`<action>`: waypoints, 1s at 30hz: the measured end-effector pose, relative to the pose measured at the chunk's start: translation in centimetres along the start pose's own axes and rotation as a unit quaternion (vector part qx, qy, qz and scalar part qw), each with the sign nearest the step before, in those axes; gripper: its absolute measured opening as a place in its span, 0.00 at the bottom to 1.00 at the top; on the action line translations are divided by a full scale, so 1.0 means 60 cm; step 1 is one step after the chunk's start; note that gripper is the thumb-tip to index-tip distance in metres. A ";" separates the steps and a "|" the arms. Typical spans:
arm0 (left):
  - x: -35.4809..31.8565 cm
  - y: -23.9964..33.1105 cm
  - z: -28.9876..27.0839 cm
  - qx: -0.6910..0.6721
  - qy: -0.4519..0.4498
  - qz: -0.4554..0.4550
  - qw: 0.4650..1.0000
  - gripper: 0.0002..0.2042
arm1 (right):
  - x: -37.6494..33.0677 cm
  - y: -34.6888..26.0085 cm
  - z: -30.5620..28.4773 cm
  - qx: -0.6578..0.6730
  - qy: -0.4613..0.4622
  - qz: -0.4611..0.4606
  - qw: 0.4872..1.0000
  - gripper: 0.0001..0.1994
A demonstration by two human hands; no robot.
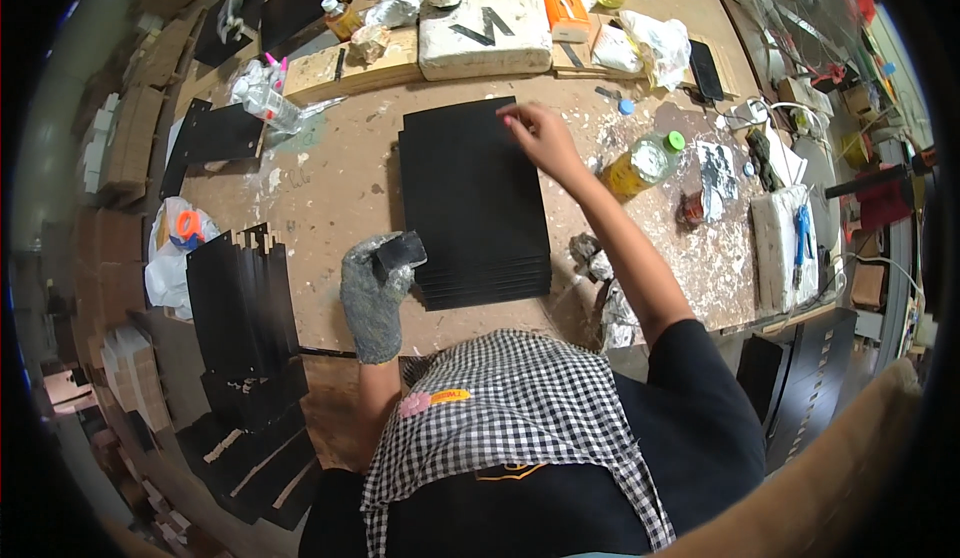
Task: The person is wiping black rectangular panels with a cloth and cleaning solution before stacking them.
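Note:
A stack of flat black rectangular panels lies on the worktable in front of me, its near edges stepped like a fan. My left hand, in a grey work glove, is closed around a small black block beside the stack's near left corner. Bare and with fingers bent together, my right hand is over the far right corner of the top panel. Whether anything is pinched in those fingers is too small to tell, and I cannot tell if they touch the panel.
A white wrapped block and an orange box stand beyond the stack. To the right is a green-capped bottle; a phone lies farther back. More black panels stand at left. Another person's gloved hand shows far left.

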State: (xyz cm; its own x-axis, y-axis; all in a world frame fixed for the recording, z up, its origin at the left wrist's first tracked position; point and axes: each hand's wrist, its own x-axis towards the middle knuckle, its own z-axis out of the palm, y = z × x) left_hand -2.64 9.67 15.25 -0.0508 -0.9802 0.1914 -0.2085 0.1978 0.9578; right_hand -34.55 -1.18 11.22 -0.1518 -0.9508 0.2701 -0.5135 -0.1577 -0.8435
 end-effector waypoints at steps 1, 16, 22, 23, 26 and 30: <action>-0.001 -0.004 -0.002 0.009 0.015 -0.005 1.000 0.22 | 0.040 0.023 0.010 -0.054 0.014 -0.015 0.998 0.07; -0.099 -0.056 -0.148 -0.646 0.129 -0.314 0.684 0.25 | 0.389 0.137 0.082 -0.390 0.111 0.152 0.902 0.10; -0.115 -0.127 -0.138 -0.695 0.107 -0.275 0.655 0.27 | 0.442 0.186 0.026 -0.371 -0.010 0.226 0.900 0.23; -0.112 -0.113 -0.149 -0.730 0.122 -0.266 0.618 0.25 | 0.443 0.188 0.019 -0.361 -0.019 0.237 0.902 0.22; -0.091 -0.082 -0.131 -0.718 0.136 -0.222 0.646 0.24 | 0.418 0.220 -0.014 -0.282 -0.002 0.197 0.939 0.21; -0.123 -0.070 -0.158 -0.708 0.174 -0.185 0.659 0.21 | 0.323 0.124 0.016 0.277 -0.036 0.222 0.934 0.15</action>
State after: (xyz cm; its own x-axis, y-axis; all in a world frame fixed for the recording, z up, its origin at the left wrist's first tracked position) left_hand 7.90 16.00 11.84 0.0268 -0.9504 -0.3098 0.9891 -0.0196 0.1459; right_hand -40.53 -21.02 9.71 -0.1785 -0.9675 -0.1792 0.1053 0.1623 -0.9811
